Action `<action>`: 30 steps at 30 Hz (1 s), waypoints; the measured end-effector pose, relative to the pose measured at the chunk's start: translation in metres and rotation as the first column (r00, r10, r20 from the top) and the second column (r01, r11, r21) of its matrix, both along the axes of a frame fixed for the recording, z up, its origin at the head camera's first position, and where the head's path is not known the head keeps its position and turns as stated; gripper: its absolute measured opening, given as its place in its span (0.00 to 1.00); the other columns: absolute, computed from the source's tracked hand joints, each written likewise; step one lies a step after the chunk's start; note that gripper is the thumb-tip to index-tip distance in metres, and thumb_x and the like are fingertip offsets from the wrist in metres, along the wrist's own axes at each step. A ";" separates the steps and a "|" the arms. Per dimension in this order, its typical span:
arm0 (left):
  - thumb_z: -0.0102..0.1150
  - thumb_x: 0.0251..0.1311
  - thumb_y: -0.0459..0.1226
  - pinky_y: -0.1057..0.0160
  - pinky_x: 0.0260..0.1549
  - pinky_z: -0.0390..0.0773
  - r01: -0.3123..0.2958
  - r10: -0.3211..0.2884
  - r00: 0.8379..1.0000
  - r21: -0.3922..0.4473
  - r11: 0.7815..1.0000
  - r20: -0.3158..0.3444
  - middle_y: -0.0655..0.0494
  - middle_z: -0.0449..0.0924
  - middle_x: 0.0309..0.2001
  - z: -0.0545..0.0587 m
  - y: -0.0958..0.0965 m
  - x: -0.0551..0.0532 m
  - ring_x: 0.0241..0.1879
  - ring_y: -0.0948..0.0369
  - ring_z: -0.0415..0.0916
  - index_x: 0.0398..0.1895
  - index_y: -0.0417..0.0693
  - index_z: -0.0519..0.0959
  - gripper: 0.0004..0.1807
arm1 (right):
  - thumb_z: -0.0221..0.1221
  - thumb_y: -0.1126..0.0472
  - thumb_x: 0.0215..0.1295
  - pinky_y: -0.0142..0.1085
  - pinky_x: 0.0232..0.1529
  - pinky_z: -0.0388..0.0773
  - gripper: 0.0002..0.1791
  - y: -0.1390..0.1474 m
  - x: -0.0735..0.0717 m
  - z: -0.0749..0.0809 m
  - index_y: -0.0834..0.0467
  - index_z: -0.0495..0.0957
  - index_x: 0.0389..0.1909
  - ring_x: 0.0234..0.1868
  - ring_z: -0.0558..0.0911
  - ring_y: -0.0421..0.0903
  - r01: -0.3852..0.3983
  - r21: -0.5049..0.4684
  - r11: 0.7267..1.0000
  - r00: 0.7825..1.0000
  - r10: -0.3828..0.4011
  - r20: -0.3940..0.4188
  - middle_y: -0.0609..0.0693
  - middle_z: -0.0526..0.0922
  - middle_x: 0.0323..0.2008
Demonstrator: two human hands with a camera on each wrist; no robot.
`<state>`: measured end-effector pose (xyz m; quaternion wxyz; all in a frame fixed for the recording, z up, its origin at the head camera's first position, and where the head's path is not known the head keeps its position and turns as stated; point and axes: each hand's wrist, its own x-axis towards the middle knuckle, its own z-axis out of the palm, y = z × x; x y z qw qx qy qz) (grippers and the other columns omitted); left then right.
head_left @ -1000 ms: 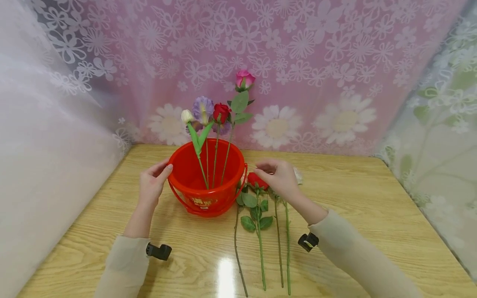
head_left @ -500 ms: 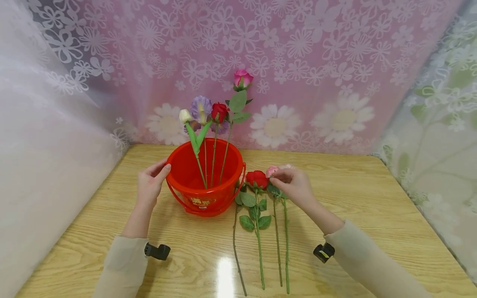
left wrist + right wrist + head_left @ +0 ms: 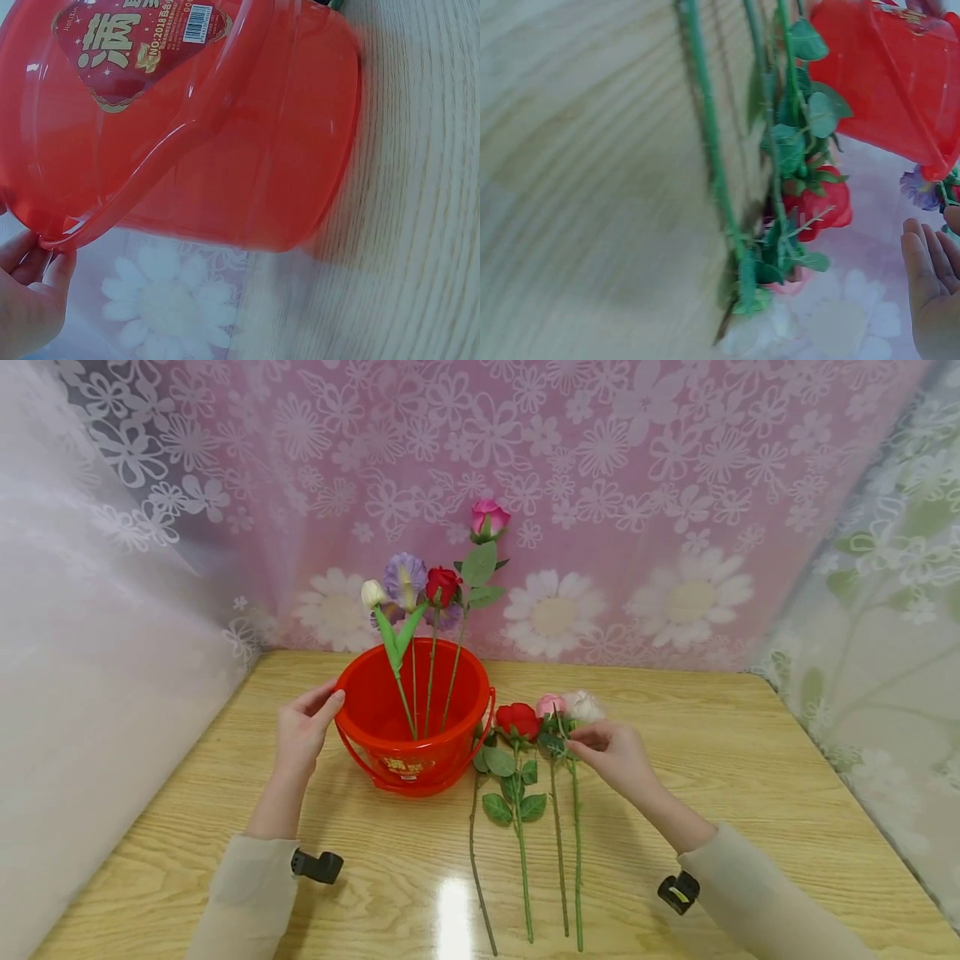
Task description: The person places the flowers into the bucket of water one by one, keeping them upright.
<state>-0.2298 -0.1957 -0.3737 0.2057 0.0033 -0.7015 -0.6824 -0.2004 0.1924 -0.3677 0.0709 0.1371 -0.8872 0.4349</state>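
My left fingers (image 3: 315, 696): pinch bucket (image 3: 446, 764) rim | my right fingers (image 3: 596, 732): slightly parted, empty, near white rose (image 3: 583, 706), right of bucket

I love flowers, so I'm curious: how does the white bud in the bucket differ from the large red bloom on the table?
The white bud stands leaning in the bucket, while the red bloom lies on the table. The white bud is small and closed; the red bloom is wider and fuller. The white bud's leaves are long and narrow, the red bloom's oval. Both have green stems.
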 end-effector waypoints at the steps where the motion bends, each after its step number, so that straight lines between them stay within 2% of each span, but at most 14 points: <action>1: 0.58 0.54 0.34 0.73 0.35 0.75 0.003 -0.003 1.000 0.002 1.000 -0.002 0.54 0.79 0.39 0.000 0.000 0.000 0.36 0.64 0.75 0.47 0.31 0.75 0.18 | 0.60 0.67 0.55 0.33 0.29 0.77 0.08 0.002 0.001 -0.002 0.68 0.79 0.34 0.30 0.80 0.48 -0.003 0.004 1.000 1.000 0.003 0.006 0.57 0.81 0.31; 7: 0.58 0.54 0.33 0.72 0.35 0.75 0.014 -0.014 1.000 0.008 1.000 -0.016 0.53 0.79 0.39 0.000 0.000 0.000 0.37 0.62 0.76 0.47 0.31 0.75 0.17 | 0.60 0.67 0.54 0.34 0.29 0.78 0.08 0.010 0.005 -0.015 0.68 0.79 0.34 0.30 0.80 0.47 -0.006 0.032 0.999 0.998 0.004 0.069 0.55 0.81 0.30; 10: 0.58 0.54 0.33 0.72 0.35 0.75 0.011 -0.011 1.000 0.007 1.000 -0.023 0.54 0.79 0.38 0.000 0.000 0.000 0.38 0.60 0.76 0.47 0.30 0.75 0.17 | 0.59 0.67 0.54 0.34 0.28 0.77 0.10 0.013 0.007 -0.020 0.70 0.78 0.35 0.30 0.80 0.47 -0.006 0.023 1.000 0.992 0.003 0.127 0.56 0.81 0.28; 15: 0.58 0.54 0.33 0.72 0.35 0.75 0.012 -0.012 1.000 -0.003 1.000 -0.021 0.53 0.79 0.39 0.000 0.000 0.000 0.37 0.61 0.76 0.47 0.31 0.75 0.18 | 0.58 0.66 0.56 0.39 0.30 0.78 0.15 0.016 0.012 -0.026 0.74 0.75 0.39 0.31 0.80 0.50 0.001 -0.032 0.999 0.961 0.008 0.277 0.57 0.81 0.29; 18: 0.58 0.54 0.33 0.72 0.35 0.75 0.017 -0.017 1.000 0.004 1.000 -0.018 0.54 0.79 0.39 0.000 0.000 0.000 0.37 0.61 0.76 0.47 0.31 0.75 0.18 | 0.58 0.65 0.56 0.40 0.30 0.78 0.16 0.016 0.015 -0.030 0.75 0.75 0.40 0.31 0.80 0.52 0.007 -0.037 0.999 0.945 0.005 0.328 0.57 0.81 0.28; 24: 0.58 0.54 0.34 0.72 0.35 0.75 0.027 -0.027 0.999 0.021 0.999 -0.024 0.57 0.79 0.38 -0.001 0.000 -0.001 0.37 0.61 0.76 0.47 0.29 0.74 0.19 | 0.59 0.65 0.54 0.37 0.28 0.78 0.15 0.018 0.020 -0.039 0.74 0.76 0.37 0.29 0.80 0.49 0.016 -0.004 1.000 0.928 -0.014 0.372 0.55 0.80 0.27; 30: 0.59 0.54 0.35 0.73 0.35 0.75 0.022 -0.022 1.000 0.001 1.000 -0.009 0.52 0.78 0.40 -0.001 -0.001 -0.001 0.38 0.60 0.75 0.48 0.31 0.74 0.20 | 0.59 0.66 0.54 0.37 0.27 0.78 0.15 0.018 0.026 -0.046 0.75 0.76 0.37 0.27 0.80 0.49 0.035 0.011 0.999 0.922 -0.037 0.386 0.56 0.80 0.27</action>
